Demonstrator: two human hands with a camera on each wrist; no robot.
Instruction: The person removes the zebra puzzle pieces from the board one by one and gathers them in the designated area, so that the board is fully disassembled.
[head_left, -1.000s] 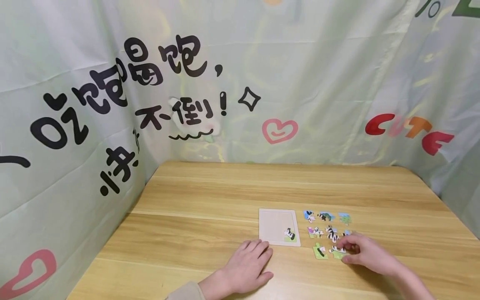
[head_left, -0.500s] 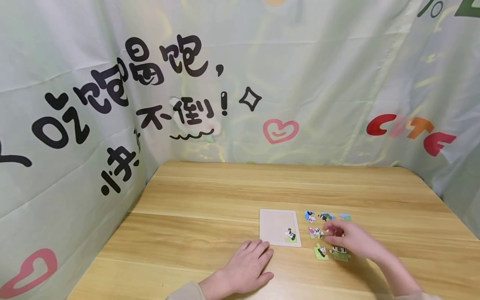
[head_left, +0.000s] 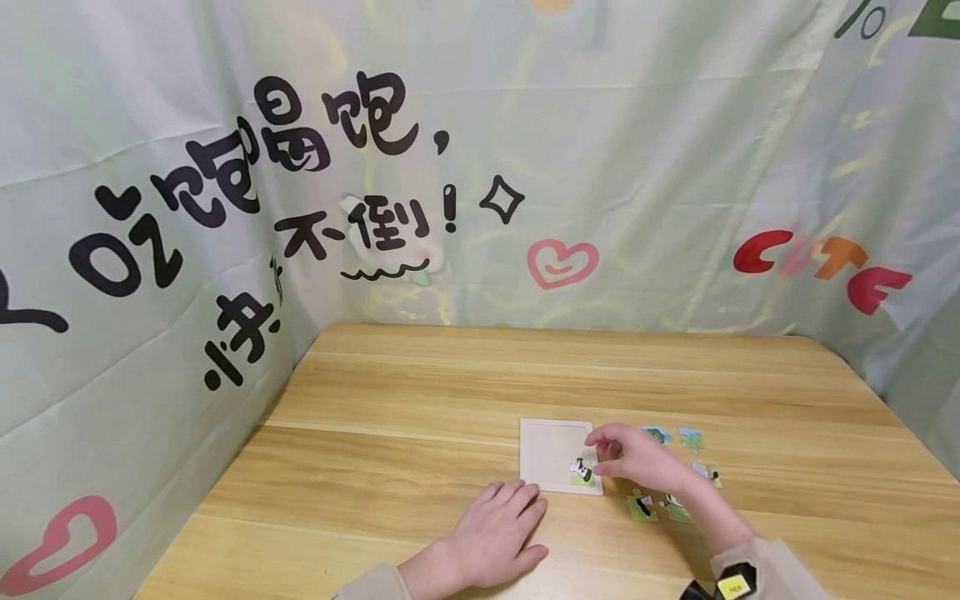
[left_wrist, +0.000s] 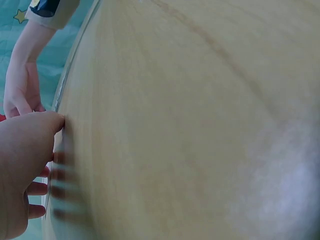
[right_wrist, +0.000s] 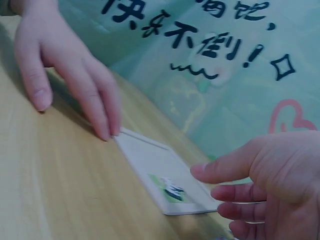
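My left hand [head_left: 495, 533] lies flat on the table with its fingers straight, fingertips at the near edge of a shallow square puzzle tray [head_left: 543, 446]. A puzzle piece [head_left: 581, 472] with a black-and-white animal on green sits in the tray's near right corner. At the tray's right edge hovers my right hand [head_left: 637, 458], fingers bent, thumb and forefinger apart. In the right wrist view, no piece shows between the thumb and fingers of the right hand [right_wrist: 260, 180]. Loose puzzle pieces [head_left: 692, 439] lie right of the tray, some hidden behind the right hand.
The wooden table [head_left: 390, 400] extends beyond the tray to a printed cloth [head_left: 637, 167] at the back and sides. Near the table's front, a strap with a yellow label [head_left: 735, 583] is on the right sleeve.
My right hand has moved left from above the loose pieces to the tray's right edge. The left hand has stayed in place.
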